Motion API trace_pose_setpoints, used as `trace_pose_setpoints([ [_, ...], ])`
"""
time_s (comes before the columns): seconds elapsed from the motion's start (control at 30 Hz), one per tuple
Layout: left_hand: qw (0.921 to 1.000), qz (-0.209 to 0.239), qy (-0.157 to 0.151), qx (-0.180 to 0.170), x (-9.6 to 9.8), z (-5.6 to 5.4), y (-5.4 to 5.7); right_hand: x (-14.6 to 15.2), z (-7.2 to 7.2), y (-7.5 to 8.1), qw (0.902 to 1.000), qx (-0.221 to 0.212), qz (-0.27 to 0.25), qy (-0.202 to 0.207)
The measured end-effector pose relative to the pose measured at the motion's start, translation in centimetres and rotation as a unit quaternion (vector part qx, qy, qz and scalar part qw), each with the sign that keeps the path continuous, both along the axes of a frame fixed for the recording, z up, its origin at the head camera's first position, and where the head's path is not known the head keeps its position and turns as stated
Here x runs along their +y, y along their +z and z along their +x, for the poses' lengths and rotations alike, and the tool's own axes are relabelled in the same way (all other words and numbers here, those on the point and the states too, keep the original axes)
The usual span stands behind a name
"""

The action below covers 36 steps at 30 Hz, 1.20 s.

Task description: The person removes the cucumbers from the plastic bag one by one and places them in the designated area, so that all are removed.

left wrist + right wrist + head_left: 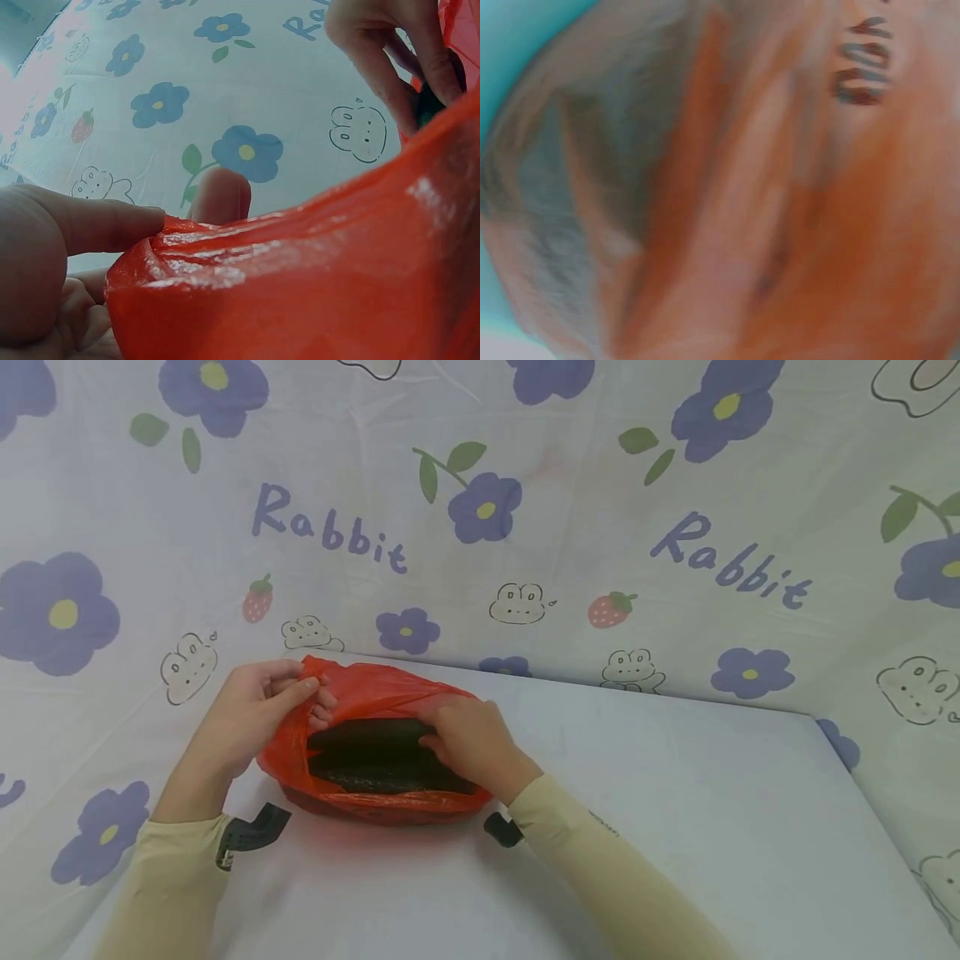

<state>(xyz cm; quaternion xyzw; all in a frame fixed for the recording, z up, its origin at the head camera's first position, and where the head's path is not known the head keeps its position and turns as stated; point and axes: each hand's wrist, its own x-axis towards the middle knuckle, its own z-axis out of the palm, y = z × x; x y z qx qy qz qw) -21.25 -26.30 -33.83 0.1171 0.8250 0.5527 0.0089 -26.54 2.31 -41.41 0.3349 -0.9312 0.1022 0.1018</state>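
Observation:
A red plastic bag (375, 814) lies on the white table with its mouth spread wide. Inside it are long dark green cucumbers (375, 777), side by side, their right ends hidden. My left hand (255, 710) pinches the bag's rim at the left between thumb and fingers; the left wrist view shows the stretched red film (300, 277) close up. At the bag's right side my right hand (476, 739) reaches into the mouth, its fingers curled at the end of the upper cucumber. Dark green shows between those fingers in the left wrist view. Blurred red film (840, 247) fills the right wrist view.
The white table (675, 827) stretches away to the right of the bag. Behind it hangs a cloth (570, 552) printed with flowers, rabbits and lettering. A black wrist strap piece (255, 827) juts out beside the left sleeve.

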Motion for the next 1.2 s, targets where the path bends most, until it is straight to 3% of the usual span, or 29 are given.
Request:
trace_pose_setpoints([
  [0.4, 1.0000, 0.001, 0.001, 0.007, -0.2, -0.1, -0.1, 0.9, 0.8, 2.3, 0.9997, 0.023, -0.009, -0.005],
  [0.6, 0.9998, 0.021, 0.001, 0.004, -0.4, 0.1, -0.1, 1.9, 1.0, 3.2, 0.9997, 0.012, -0.016, -0.011],
  [0.8, 0.9997, 0.021, -0.004, 0.006, -0.4, 0.0, -0.3, 2.9, 1.0, 3.8, 0.9991, 0.012, -0.034, -0.021],
  [1.03, 0.9991, 0.024, -0.006, 0.034, -0.3, -0.2, -0.5, 4.7, 1.1, 4.2, 0.9976, 0.035, -0.056, -0.021],
  [1.2, 0.9992, 0.020, -0.004, 0.033, -0.3, -0.2, -0.5, 6.1, 1.2, 4.2, 0.9964, 0.021, -0.074, -0.035],
])
